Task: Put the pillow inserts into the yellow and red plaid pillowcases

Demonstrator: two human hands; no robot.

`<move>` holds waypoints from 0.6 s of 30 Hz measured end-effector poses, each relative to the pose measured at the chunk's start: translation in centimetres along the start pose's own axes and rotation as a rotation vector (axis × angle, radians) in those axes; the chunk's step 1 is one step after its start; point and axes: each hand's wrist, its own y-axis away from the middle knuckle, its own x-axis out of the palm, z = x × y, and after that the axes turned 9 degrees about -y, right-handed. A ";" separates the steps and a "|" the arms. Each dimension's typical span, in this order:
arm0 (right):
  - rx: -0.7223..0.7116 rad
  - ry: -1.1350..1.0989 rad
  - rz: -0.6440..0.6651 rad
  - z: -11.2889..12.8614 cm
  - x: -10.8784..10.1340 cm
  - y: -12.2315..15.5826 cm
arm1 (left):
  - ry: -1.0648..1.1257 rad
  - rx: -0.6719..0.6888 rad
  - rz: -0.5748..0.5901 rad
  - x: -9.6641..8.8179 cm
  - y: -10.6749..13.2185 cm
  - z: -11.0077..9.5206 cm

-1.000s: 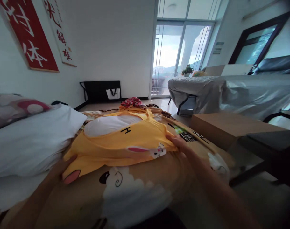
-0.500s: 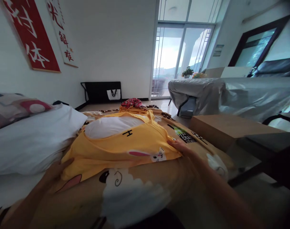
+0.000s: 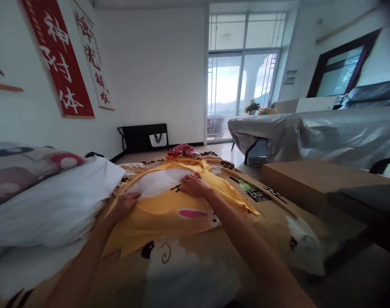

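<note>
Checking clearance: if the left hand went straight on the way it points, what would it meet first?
Probably the white rounded fabric area, bordered by the yellow rabbit-print fabric garment, just past the left hand's fingertips. Depth is unclear; it might only skim over.

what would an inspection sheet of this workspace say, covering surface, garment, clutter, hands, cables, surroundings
Surface: tan patterned blanket, rumpled at its far end
Garment: yellow garment, rabbit print, spread out with creases
Clutter: red checked cloth beyond the garment; white bedding at left
Hands: left hand and right hand both on the garment, grip unclear
Cables: nothing seen
Surroundings: brown box at right, silver cover behind it
</note>
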 end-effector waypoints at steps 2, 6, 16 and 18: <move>0.031 0.023 0.001 -0.6 -0.1 -0.2 | -0.068 0.007 0.046 0.1 1.0 -0.4; 0.050 0.076 -0.017 -2.4 -3.6 -0.6 | -0.196 -0.042 0.068 -4.5 0.4 -0.7; 0.199 -0.025 0.022 -4.4 -5.7 0.6 | -0.218 -0.001 -0.028 -12.3 -6.1 -3.0; 0.211 -0.049 0.065 -4.8 -4.5 1.7 | -0.176 0.033 0.097 -9.6 -5.0 -2.8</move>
